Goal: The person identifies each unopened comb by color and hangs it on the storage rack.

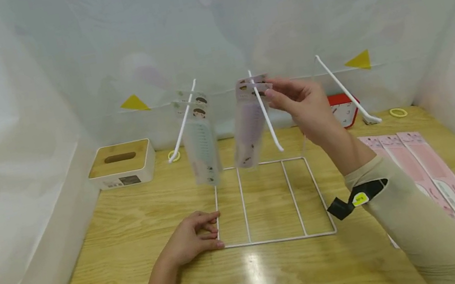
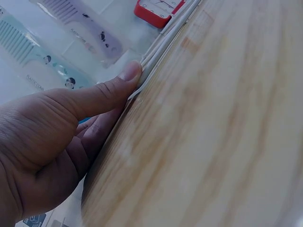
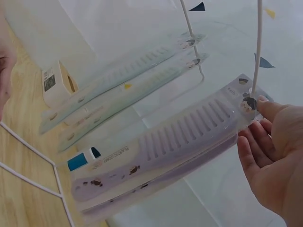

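A white wire rack stands on the table, its base frame (image 1: 277, 240) lying flat and its hooks reaching forward. My left hand (image 1: 191, 237) holds the base at its front left corner, thumb (image 2: 106, 94) against the wire. Two purple combs in clear packs (image 3: 184, 137) hang one behind the other from the middle hook (image 1: 268, 119). At the top of the front pack, beside the hook, my right hand (image 1: 312, 106) pinches the card edge between thumb and fingers. Two pale green packaged combs (image 1: 201, 146) hang on the left hook (image 1: 182, 124).
The right hook (image 1: 346, 88) bears no pack. Several pink packs (image 1: 436, 176) lie on the table at right. A red clock (image 1: 343, 111) is behind my right wrist, a wood-topped tissue box (image 1: 122, 165) at back left. Yellow rings (image 1: 398, 112) lie near the back sheet.
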Motion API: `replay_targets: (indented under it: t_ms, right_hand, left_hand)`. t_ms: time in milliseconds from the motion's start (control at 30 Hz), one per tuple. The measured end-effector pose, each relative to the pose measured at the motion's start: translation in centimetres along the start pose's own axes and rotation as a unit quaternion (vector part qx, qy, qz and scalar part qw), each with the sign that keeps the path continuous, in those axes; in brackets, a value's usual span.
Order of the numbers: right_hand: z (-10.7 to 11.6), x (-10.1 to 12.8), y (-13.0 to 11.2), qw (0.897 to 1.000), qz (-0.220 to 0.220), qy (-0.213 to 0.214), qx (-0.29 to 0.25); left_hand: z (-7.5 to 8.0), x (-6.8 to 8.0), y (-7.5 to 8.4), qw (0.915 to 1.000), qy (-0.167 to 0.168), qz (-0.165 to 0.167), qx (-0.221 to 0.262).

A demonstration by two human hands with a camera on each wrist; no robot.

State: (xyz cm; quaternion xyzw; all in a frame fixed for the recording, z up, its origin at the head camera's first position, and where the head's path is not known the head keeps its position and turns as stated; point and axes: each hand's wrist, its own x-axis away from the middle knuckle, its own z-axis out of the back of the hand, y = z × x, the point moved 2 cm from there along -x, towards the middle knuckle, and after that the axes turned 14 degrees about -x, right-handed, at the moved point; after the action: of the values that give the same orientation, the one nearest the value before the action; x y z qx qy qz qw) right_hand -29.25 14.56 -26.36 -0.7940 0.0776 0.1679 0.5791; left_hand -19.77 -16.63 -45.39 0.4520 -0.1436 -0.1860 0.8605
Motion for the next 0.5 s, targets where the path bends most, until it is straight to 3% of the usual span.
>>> replay_targets:
  t_ms: [333,500]
  right_hand:
    - [4.6,4.0,1.8,0.998,-0.012,-0.04,0.055]
    - [7.5,6.2,2.5,0.995,-0.034,-0.034,0.085]
  left_hand:
    - [0.0,0.1,0.1,1.0,0.0,-0.001,0.003]
    - [0.1,0.2,0.3,1.0,-0.004,-0.005,0.002]
